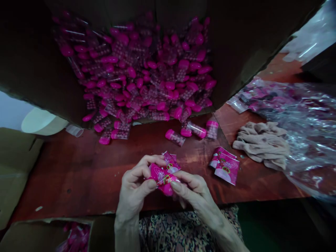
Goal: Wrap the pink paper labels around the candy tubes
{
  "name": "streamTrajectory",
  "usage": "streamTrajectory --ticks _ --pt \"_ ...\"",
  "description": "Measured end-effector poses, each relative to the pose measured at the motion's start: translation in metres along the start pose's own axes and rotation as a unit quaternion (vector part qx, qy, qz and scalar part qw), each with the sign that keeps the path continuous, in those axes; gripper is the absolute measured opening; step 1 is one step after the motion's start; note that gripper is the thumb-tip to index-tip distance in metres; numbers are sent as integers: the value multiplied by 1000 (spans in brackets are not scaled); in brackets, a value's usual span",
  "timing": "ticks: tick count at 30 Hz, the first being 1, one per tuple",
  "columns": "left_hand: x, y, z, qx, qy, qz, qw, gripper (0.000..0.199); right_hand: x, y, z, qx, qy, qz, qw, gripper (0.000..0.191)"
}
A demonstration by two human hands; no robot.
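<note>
Over the near edge of the table, my left hand (133, 185) and my right hand (195, 192) pinch a shiny pink printed wrapper (159, 174) between thumbs and fingers. A rounded bright pink piece (166, 190) shows at its lower side, perhaps the cap of a small bottle; my fingers cover much of it. Just behind the hands, more pink printed wrapper (172, 163) is visible, and I cannot tell whether it is held or lying down. To the right lies a small stack of flat pink printed wrappers (227, 169). Beyond the hands lies a clear pink-capped bottle with pale balls inside (175, 137).
A large cardboard box (231, 45) on its side spills many pink-capped bottles (147, 77) onto the red-brown table (86, 164). A beige cloth (262, 143) and clear plastic bags (315, 140) lie right. At lower left, an open carton (34, 236) holds pink items.
</note>
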State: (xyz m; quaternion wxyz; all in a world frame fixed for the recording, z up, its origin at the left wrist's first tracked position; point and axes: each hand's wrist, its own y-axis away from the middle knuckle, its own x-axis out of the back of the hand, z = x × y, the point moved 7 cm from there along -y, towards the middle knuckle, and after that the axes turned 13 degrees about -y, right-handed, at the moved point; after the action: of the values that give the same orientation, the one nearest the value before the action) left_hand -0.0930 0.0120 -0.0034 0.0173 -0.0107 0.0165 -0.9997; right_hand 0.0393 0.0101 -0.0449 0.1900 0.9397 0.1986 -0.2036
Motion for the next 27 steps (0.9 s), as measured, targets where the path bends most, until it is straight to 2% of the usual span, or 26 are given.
streamTrajectory --ticks 2,4,6,8,10,12,15,18,20,21,24,27 --pt "-3 -1 -3 12 62 -9 998 17 -3 0 4 -23 -23 -15 999 26" --pt "-4 -3 -8 23 89 9 996 17 -2 -1 6 -22 -19 -12 1000 26" --pt "0 -5 -16 42 97 62 992 13 4 -1 4 -1 10 16 1000 25" --pt "6 -1 -26 60 106 138 983 10 11 -1 1 20 56 51 997 24" --pt "5 6 -38 88 119 178 973 29 14 -1 -1 31 102 71 992 26" --pt "-5 14 -50 144 129 160 968 39 15 0 -1 32 144 79 986 33" --pt "-20 25 -64 221 133 142 956 27 11 1 1 11 180 78 981 43" --pt "-18 25 -61 214 129 192 949 16 8 5 1 -2 210 80 974 28" --pt "-15 22 -59 197 132 217 947 17 4 8 -3 9 228 63 972 14" --pt "-15 21 -59 193 137 221 946 18 1 10 -5 18 232 53 971 15" --pt "-20 20 -64 202 171 194 945 23 -2 17 -9 28 242 57 968 20" --pt "-29 24 -72 224 222 146 938 26 0 22 -7 6 244 77 967 23"
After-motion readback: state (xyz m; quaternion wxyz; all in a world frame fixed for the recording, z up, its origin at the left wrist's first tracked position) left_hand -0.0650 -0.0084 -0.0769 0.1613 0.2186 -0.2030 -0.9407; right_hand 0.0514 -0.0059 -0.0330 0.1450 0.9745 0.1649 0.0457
